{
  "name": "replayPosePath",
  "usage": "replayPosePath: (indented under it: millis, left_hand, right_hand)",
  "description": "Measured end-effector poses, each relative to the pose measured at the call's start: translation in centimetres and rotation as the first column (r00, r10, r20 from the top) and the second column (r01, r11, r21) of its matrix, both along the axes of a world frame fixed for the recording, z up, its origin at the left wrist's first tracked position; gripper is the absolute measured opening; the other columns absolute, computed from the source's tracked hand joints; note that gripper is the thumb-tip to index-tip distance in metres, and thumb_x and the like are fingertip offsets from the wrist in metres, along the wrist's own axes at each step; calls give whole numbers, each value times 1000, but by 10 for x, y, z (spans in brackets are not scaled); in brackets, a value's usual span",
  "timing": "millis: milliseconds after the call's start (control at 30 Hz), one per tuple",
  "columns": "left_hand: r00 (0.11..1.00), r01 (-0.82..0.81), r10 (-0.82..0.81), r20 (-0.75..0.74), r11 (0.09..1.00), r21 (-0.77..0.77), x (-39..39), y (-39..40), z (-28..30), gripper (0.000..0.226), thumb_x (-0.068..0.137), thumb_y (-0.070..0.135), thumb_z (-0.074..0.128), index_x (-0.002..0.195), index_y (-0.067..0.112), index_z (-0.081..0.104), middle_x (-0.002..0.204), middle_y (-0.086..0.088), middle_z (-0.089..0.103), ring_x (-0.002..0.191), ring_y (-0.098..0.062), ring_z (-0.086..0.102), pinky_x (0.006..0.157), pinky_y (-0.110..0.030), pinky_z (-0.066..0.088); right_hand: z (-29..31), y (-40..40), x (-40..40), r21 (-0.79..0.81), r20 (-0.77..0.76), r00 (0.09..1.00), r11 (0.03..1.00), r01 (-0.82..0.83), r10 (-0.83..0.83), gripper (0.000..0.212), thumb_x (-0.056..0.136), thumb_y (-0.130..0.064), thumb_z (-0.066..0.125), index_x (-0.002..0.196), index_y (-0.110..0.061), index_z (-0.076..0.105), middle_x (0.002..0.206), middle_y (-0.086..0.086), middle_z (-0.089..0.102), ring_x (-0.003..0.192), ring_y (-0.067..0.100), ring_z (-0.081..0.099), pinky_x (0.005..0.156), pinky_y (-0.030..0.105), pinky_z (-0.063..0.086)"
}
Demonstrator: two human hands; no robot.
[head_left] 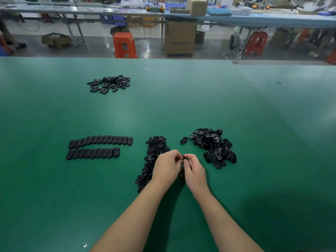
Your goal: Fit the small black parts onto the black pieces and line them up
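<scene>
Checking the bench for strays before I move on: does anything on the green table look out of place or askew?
One oval black piece lies alone, just left of the loose pile of pieces. In the lower finished row, the rightmost piece sits slightly tilted. Nothing looks spilled or damaged.

black pieces [214,146] (green table [181,106])

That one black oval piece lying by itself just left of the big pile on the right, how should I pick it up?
Come straight down on the lone piece and pinch across its narrow width, on the long edges. It lies flat on the table, clear of the pile, so both sides look open for fingertips.
</scene>
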State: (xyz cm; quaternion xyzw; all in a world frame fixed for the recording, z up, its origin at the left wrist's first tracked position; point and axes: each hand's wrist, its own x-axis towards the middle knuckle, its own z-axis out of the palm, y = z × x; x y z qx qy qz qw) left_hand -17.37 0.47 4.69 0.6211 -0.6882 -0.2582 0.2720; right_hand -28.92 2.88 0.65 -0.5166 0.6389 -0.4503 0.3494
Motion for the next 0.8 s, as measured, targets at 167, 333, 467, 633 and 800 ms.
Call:
replayPosePath:
  millis: [167, 333, 467, 633, 800]
  left_hand:
    - [999, -34, 35, -39, 999, 18, 1, 1, 2, 9, 90, 18, 65, 89, 23, 72, 80, 11, 69, 76, -1, 62, 74, -27, 54]
    - [994, -58, 62, -91, 997, 44, 4, 1, 2, 10, 91, 15, 66, 90, 20, 75, 83, 12, 69, 76, -1, 61, 70, -18, 48]
    - [991, -66, 72, -111, 996, 61, 3, 1, 2, 10, 92, 13, 66, 92, 18, 75, 85, 10, 69, 76, -1, 60, 67, -12, 43]
    - [993, -73, 78, -88, 996, 60, -1, -1, 3, 7, 92, 16, 66, 91, 20, 72, 83, 13, 67, 76, 3, 58, 63, -6, 39]
    - [994, -96, 99, -49, 994, 59, 2, -6, 1, 7, 90, 18, 70, 92, 21, 65, 81, 12, 65, 76, -7, 61, 68, -19, 47]
  right_hand:
    - [1, 1, 0, 14, 21, 1000, 1000, -8, 8, 18, 104, -12, 49, 106, -26, 60, 81, -8, 69, 64, 0, 63, 58, 14, 48]
    - [0, -1, 1, 45, 72, 997, 999, -22, 19, 23, 104, -8, 44, 110, -23, 61, 86, -4, 70, 62, 8, 64, 63, 26, 53]
    - [1, 1, 1, 51, 79, 997, 998, -30, 26, 26, 105, -10, 42, 109, -27, 62, 89, -9, 70, 64, 8, 64, 63, 25, 53]
    - [4, 2, 2, 28, 61, 997, 999, -42, 40, 33, 104, -9, 43, 100, -36, 61, 76, -14, 69, 61, 6, 62, 58, 18, 48]
    - [3, 1, 1, 38, 55, 998, 998, -44, 42, 31, 103, -9, 45, 101, -34, 63, 79, -11, 70, 62, 8, 64, 63, 26, 51]
